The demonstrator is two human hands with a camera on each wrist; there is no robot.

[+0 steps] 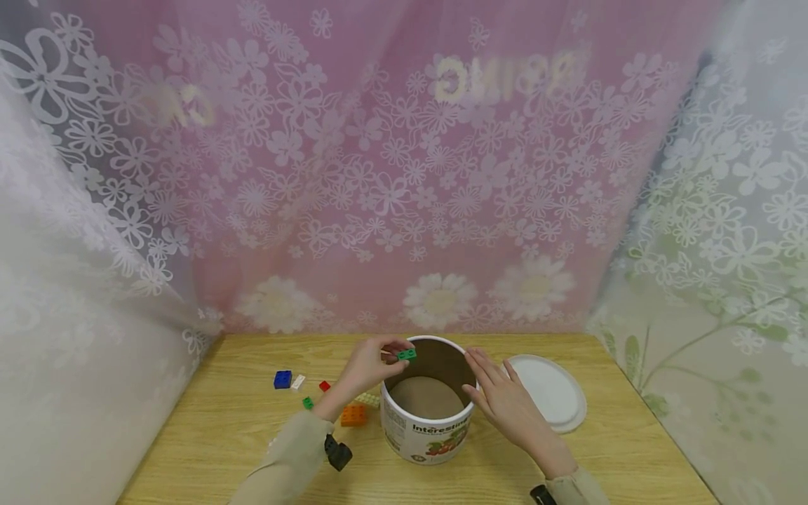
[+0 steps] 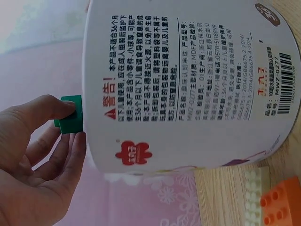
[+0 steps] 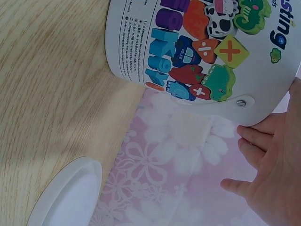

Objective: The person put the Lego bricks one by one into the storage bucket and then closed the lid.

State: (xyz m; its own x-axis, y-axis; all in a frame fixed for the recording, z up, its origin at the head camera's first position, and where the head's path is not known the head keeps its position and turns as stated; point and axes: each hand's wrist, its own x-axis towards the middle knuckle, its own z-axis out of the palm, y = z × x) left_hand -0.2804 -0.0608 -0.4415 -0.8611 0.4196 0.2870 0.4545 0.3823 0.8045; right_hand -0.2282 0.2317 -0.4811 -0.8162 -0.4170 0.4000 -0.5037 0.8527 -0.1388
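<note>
My left hand (image 1: 371, 363) pinches a green toy brick (image 1: 407, 354) at the left rim of a white round tub (image 1: 394, 421). In the left wrist view the green brick (image 2: 71, 114) sits between thumb and fingers, right at the tub's rim. My right hand (image 1: 505, 403) lies with straight fingers against the tub's right rim. The right wrist view shows the right hand (image 3: 273, 155) with its fingers spread and the tub's printed side (image 3: 202, 52). Inside the tub a bare brown bottom (image 1: 426, 398) shows.
A white lid (image 1: 549, 393) lies right of the tub. Left of it lie an orange brick (image 1: 353, 415), a cream brick (image 1: 368, 400), a blue brick (image 1: 283, 379), a white brick (image 1: 298, 382), a red brick (image 1: 325, 386) and a small green brick (image 1: 308, 403). Flowered curtains enclose the wooden table (image 1: 208, 435).
</note>
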